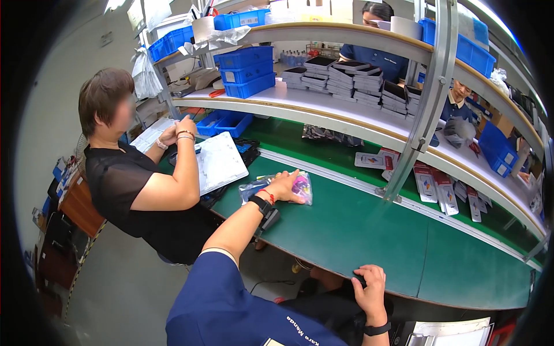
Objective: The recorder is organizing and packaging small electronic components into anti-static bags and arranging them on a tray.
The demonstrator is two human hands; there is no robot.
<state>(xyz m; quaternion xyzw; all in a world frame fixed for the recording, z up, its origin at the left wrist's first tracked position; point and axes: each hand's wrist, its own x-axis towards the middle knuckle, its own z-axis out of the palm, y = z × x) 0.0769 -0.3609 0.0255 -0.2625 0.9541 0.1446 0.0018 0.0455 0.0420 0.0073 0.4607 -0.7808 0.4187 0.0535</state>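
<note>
My left hand (283, 187) reaches across the green table and rests on a clear plastic bag (304, 188) with pink and other coloured contents. Its thumb and fingers are spread over the bag, and the palm hides part of it. Beside my left wrist, at the table's near edge, is a black object (269, 219) whose kind I cannot make out. At the near edge further right, my right hand (370, 288) is loosely curved, thumb apart from the fingers. A small dark patch shows between them, too unclear to name.
At left a co-worker (138, 167) stands with both hands raised by a white panel (222, 161). Blue bins (248, 72) and stacked flat boxes (346, 81) fill the shelf behind. A metal post (424, 109) rises near carded packages (438, 187). More people are beyond the shelves.
</note>
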